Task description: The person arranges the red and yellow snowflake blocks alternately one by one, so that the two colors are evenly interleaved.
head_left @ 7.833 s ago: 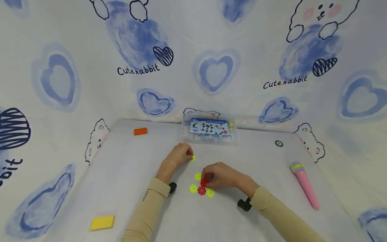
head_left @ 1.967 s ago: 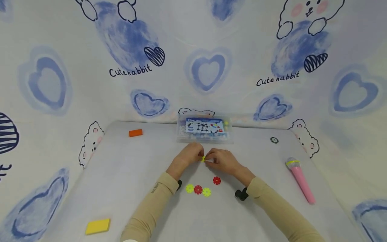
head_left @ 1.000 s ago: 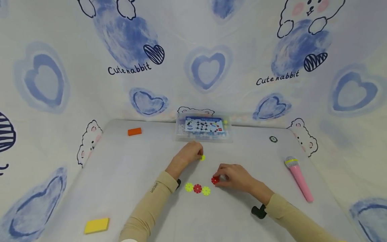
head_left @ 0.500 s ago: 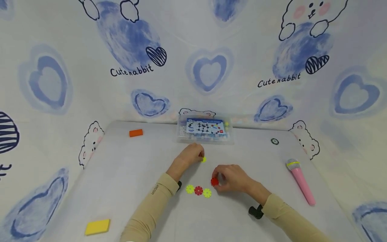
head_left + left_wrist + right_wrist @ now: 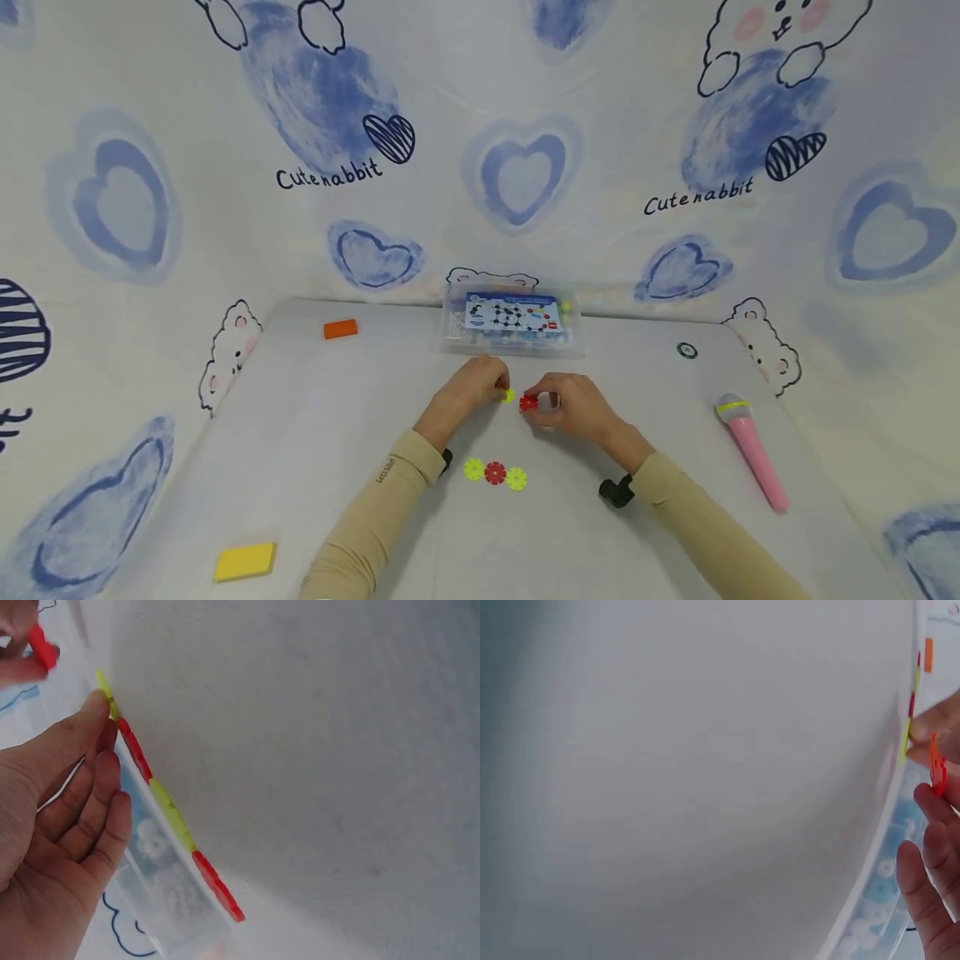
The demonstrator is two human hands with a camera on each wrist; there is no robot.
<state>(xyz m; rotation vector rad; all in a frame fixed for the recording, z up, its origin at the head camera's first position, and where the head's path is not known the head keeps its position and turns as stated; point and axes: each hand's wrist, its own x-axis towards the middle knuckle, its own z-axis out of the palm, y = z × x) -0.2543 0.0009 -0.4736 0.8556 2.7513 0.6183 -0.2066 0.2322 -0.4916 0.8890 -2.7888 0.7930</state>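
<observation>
Our right hand (image 5: 573, 407) pinches a red snowflake disc (image 5: 528, 403) in its grip, held just beside the small yellow snowflake disc (image 5: 509, 396) that our left hand (image 5: 471, 386) pinches at its fingertips; the two discs sit close together above the middle of the desk (image 5: 315, 433), whether touching we cannot tell. In the right wrist view the red disc (image 5: 937, 763) stands edge-on between thumb and forefinger. Nearer to us, a joined row of three discs (image 5: 495, 473), yellow, red, yellow, lies flat on the desk between our beige sleeves. Behind the hands, a clear plastic box (image 5: 512, 323) with a blue printed label rests at the far edge. An orange block (image 5: 340, 328) lies far left, a yellow block (image 5: 244, 561) near left, a pink toy microphone (image 5: 752, 450) to the right
</observation>
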